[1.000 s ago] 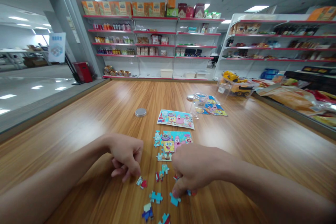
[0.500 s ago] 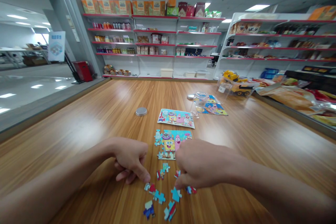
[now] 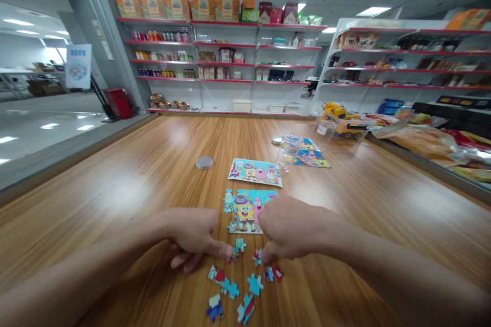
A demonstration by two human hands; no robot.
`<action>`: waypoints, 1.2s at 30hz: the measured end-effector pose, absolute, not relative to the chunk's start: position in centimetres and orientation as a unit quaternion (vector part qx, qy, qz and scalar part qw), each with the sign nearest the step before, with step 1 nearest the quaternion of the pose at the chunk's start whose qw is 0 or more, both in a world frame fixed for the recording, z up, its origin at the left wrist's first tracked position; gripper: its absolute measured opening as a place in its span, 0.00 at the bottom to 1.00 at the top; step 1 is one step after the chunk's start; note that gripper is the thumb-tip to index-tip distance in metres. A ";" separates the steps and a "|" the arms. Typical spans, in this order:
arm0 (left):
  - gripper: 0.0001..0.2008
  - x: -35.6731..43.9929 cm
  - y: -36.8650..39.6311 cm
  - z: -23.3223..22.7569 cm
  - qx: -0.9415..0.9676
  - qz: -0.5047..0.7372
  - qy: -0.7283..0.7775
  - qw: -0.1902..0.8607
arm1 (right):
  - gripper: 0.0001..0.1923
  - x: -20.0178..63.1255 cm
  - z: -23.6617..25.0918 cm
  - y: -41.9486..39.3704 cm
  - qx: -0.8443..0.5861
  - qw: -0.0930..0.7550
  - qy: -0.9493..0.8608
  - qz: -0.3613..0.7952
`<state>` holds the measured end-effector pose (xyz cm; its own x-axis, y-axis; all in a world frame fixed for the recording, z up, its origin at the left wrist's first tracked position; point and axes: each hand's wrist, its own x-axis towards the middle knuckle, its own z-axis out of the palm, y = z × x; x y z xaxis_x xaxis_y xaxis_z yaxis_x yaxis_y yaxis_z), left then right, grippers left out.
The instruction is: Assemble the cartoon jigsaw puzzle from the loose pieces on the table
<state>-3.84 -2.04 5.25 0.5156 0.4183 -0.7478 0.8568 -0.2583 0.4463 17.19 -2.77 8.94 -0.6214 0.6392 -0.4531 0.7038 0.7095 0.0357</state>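
A partly joined cartoon jigsaw (image 3: 247, 209) lies on the wooden table (image 3: 153, 173) just beyond my hands. Several loose pieces (image 3: 233, 291) are scattered in front of it. My left hand (image 3: 195, 237) rests on the table with fingers curled, its thumb tip touching a small piece (image 3: 233, 255). My right hand (image 3: 291, 235) is curled too, fingertips pressing on a loose piece (image 3: 258, 257) below the jigsaw. Whether either hand actually grips a piece is hidden by the fingers.
A picture card (image 3: 255, 172) lies beyond the jigsaw, a round metal lid (image 3: 204, 163) to its left. A clear jar (image 3: 290, 147) and second picture (image 3: 310, 158) sit further right. A toy truck box (image 3: 343, 125) and store shelves (image 3: 230, 61) stand behind.
Both hands slid forward and closer together, toward the jigsaw's lower edge. Several loose pieces were left behind, nearer to me. The left thumb now reaches a piece near the middle.
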 end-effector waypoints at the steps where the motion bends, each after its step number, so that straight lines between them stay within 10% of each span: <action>1: 0.35 -3.8 -2.1 5.3 0.753 -0.249 0.428 0.434 | 0.24 17.2 8.9 -2.7 0.370 0.231 0.897 -0.077; 11: 0.30 -4.3 -1.5 4.8 0.736 -0.241 0.417 0.476 | 0.12 16.1 8.7 -2.7 0.307 0.064 0.948 -0.053; 36: 0.30 -4.6 -1.2 4.8 0.741 -0.241 0.399 0.483 | 0.14 16.3 7.5 -1.8 0.260 0.102 0.951 -0.134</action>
